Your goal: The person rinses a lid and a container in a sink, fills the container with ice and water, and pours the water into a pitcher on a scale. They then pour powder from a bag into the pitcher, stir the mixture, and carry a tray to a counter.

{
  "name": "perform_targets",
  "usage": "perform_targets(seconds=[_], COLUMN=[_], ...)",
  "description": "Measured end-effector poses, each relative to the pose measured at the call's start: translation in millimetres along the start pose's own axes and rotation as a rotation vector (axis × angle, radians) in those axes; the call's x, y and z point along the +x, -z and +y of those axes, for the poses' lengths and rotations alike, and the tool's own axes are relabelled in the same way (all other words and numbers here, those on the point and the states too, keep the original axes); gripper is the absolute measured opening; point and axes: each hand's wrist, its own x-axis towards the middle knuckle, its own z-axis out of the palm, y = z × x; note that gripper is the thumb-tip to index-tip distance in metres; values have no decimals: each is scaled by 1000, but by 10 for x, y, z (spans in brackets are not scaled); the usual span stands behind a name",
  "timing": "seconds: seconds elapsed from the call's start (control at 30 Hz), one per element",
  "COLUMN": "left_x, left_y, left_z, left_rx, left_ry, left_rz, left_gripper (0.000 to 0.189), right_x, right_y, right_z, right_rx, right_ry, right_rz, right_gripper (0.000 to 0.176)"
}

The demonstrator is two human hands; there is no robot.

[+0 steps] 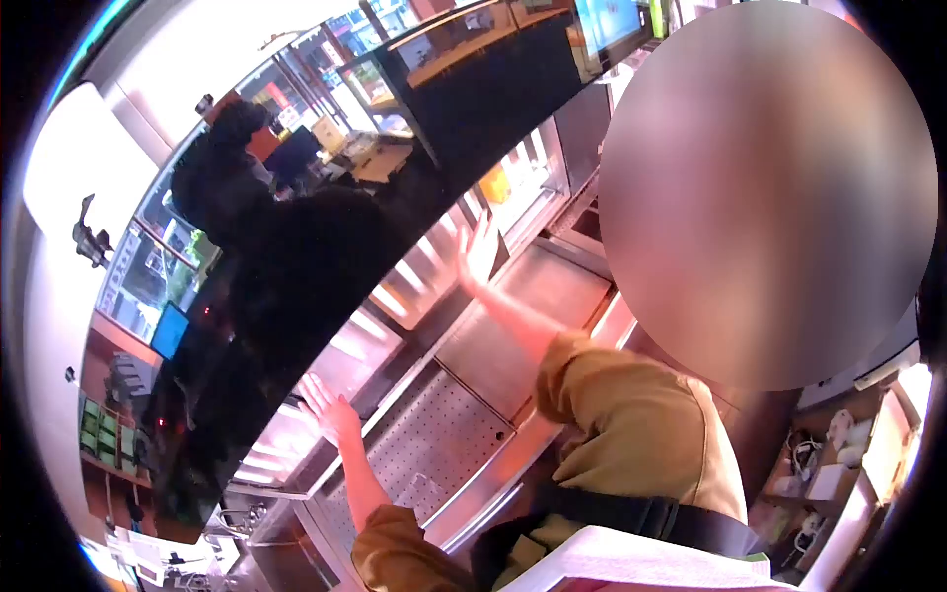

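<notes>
My left hand [333, 412] is held out with its fingers straight and apart, up against a shiny metal panel [352, 357] along the counter's far side. Farther right, my right hand [479, 253] is also spread, with its palm close to a neighbouring reflective panel [426, 281]. Nothing shows in either hand. Below them lies a stainless-steel counter with a perforated tray [434, 444] and a smooth metal surface [523, 321]. Mustard-coloured sleeves cover my upper arms.
Beyond the panels, a long dark glossy partition [326, 266] crosses the view, with a dark figure showing against it. A blurred round area [769, 197] hides much of the right. Shelves with boxes [834, 474] stand at lower right, and a lit screen [607, 25] is at the top.
</notes>
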Motion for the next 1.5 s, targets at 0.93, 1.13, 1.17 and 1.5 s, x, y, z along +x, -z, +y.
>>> perform_targets(seconds=[0.93,1.13,1.17,1.5], left_x=[-984,-2925,-3282,-5178], left_y=[689,3097,3580,4506], left_z=[171,-1028,-1257,-2166], left_rx=[-885,-1748,-1868,-1892], left_ry=[252,64,-29,513], left_rz=[-284,60,106,660], left_gripper=[29,21,36,25], right_x=[682,-2691,-3373,-7249], right_y=[877,1817,2056,4408], right_z=[996,-37,-283,-3498], right_rx=[148,520,602,930], right_ry=[57,-284,-304,1166], right_rz=[-547,-1263,-1449,-2743], right_gripper=[38,24,22,28])
